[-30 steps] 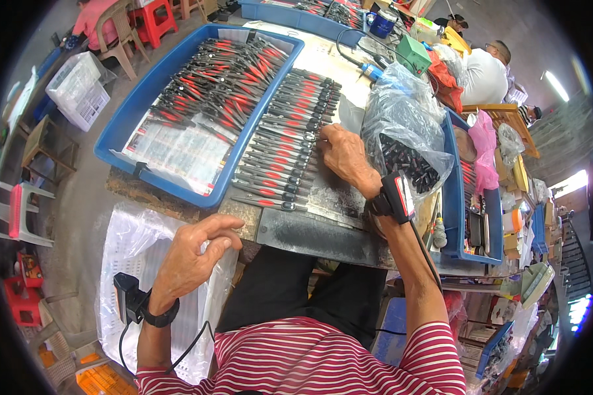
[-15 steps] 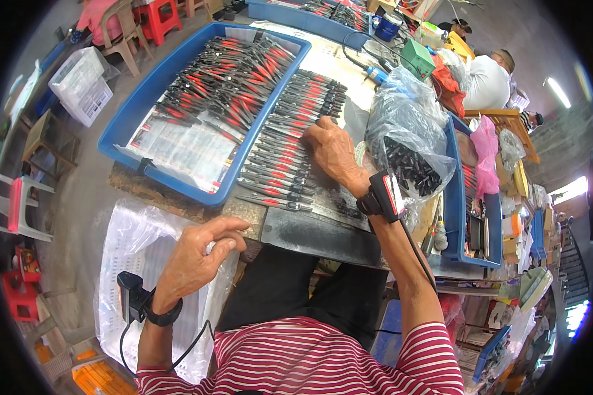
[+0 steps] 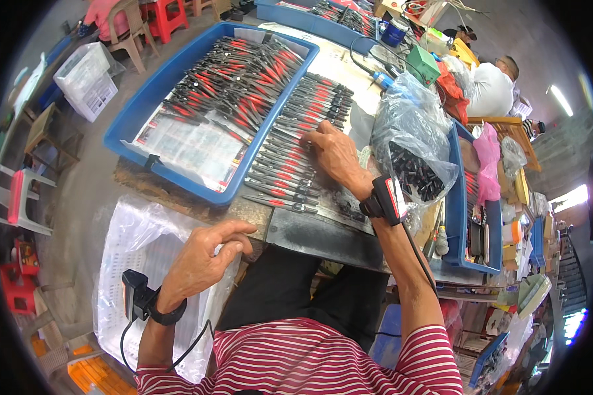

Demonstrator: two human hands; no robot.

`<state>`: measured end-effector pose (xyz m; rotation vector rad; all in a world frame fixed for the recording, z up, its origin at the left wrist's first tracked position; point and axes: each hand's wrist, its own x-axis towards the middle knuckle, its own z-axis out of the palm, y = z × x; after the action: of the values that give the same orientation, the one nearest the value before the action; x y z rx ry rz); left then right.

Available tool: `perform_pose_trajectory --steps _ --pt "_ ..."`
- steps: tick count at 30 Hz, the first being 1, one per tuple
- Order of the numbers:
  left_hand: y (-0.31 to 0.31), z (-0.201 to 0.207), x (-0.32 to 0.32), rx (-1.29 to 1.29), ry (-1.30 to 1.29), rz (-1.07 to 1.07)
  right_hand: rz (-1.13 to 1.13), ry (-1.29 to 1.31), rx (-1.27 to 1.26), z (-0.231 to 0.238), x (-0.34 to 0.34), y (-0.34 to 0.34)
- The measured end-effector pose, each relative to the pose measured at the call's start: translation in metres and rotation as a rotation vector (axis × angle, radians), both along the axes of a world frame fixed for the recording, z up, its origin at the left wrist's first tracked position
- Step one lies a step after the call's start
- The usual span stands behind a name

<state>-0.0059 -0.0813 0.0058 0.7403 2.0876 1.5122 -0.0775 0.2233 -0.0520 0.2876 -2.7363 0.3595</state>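
Note:
A long row of slim black-and-red pen-shaped tools (image 3: 283, 172) lies side by side on the workbench. My right hand (image 3: 337, 153) is over the right side of this row, its fingers bent and drawn together at the tools; what sits between the fingertips is hidden. My left hand (image 3: 205, 258) hovers in front of the bench edge, over a bag-lined white crate (image 3: 135, 243). Its index finger reaches forward, with the thumb below and a gap between, and nothing shows in it. Left of the row, a blue tray (image 3: 207, 193) holds a heap of the same tools.
A clear plastic bag (image 3: 407, 108) of small black parts lies right of my right hand. Beyond it stands another blue tray (image 3: 456, 230) with more tools. A green box (image 3: 422, 64) sits farther back. Another person (image 3: 491, 89) is at the far right.
The view has shifted slightly, moving the bench a little right in the picture. My right hand stays at the row; my left hand keeps nearly the same pose over the crate.

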Motion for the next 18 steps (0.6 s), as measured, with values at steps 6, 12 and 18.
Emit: perform_pose_trajectory --steps 6,12,18 --pt "-0.002 0.005 -0.001 0.015 0.049 -0.015 0.008 -0.013 0.029 0.003 0.002 -0.003" --pt "-0.005 0.017 -0.007 0.051 0.041 -0.021 0.035 -0.038 0.096 0.006 0.003 -0.004" --pt "-0.008 0.034 -0.021 0.069 0.094 0.006 0.084 -0.022 0.243 0.008 0.005 -0.004"
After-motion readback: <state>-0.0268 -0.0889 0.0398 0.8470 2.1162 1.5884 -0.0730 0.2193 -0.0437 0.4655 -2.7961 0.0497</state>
